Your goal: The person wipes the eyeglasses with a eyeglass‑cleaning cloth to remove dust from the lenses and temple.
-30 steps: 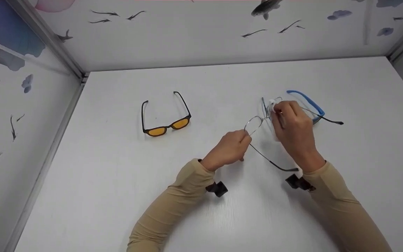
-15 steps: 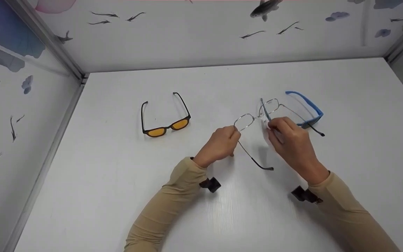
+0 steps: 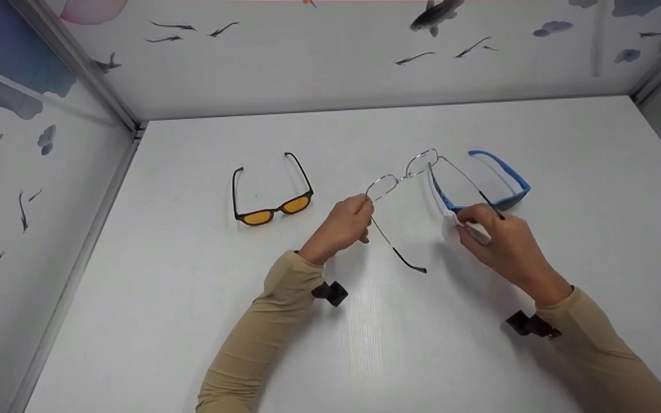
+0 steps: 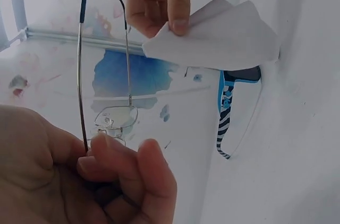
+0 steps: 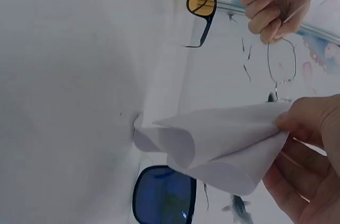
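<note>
My left hand [image 3: 342, 222] pinches thin wire-framed eyeglasses [image 3: 402, 179] at one end of the frame, near the hinge. They are held above the table with both temples unfolded. A white cloth [image 5: 212, 141] hangs from my right hand [image 3: 505, 241], gripped between thumb and fingers and apart from the lenses. In the left wrist view the cloth [image 4: 218, 38] droops loosely. Just behind the right hand, blue-framed sunglasses [image 3: 513, 198] lie on the table with temples open; one temple has black-and-white stripes.
Black-framed glasses with orange lenses [image 3: 277, 209] lie to the left on the white table [image 3: 164, 298], temples open. Printed panels [image 3: 330, 63] stand along the back and left table edges. A small black camera is strapped to each wrist.
The white cloth has come away from the eyeglasses as my right hand moved down and right. My left hand has carried the eyeglasses leftward and slightly up in the head view.
</note>
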`<state>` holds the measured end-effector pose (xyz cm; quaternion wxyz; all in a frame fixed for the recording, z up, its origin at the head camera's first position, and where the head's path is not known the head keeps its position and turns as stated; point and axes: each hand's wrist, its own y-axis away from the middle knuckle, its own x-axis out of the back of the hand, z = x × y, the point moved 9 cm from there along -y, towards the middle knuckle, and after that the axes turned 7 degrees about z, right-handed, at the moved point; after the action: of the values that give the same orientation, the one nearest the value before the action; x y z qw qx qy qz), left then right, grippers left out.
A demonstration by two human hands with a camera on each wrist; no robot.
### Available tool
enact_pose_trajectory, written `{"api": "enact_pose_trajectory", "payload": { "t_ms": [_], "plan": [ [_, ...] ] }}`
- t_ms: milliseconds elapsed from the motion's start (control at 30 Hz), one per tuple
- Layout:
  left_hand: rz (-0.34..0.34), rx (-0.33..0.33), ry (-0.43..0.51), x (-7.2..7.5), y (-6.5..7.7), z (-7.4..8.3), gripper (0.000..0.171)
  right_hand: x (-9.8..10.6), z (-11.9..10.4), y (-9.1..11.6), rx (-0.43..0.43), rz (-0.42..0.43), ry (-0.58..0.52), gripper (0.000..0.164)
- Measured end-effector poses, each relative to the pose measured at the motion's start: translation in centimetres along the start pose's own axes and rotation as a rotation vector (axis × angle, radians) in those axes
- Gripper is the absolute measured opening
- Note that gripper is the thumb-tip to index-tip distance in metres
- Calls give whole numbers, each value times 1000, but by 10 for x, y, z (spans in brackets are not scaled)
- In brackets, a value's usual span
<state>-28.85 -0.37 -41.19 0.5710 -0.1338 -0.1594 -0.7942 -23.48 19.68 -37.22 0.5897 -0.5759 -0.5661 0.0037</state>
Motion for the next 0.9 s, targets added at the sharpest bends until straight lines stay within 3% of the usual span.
{"api": "enact_pose_trajectory", "payload": {
  "t_ms": [100,200,300,433,667,900],
  "plan": [
    [-2,9,64,5,-1,-2,25,5,9,5,-15,-32,-9,34],
    [8,28,118,9,-2,-4,23,9,22,11,-88,-64,-39,34],
    [18,48,167,12,-3,-6,24,14,31,14,-143,-65,-63,34],
    [26,67,210,14,-3,-8,24,25,34,14,-150,-37,-94,39],
    [51,58,194,20,-4,-9,23,42,30,8,-98,9,-197,43],
    [79,36,185,25,-6,-12,22,40,25,4,-114,-31,-263,40]
  ]
}}
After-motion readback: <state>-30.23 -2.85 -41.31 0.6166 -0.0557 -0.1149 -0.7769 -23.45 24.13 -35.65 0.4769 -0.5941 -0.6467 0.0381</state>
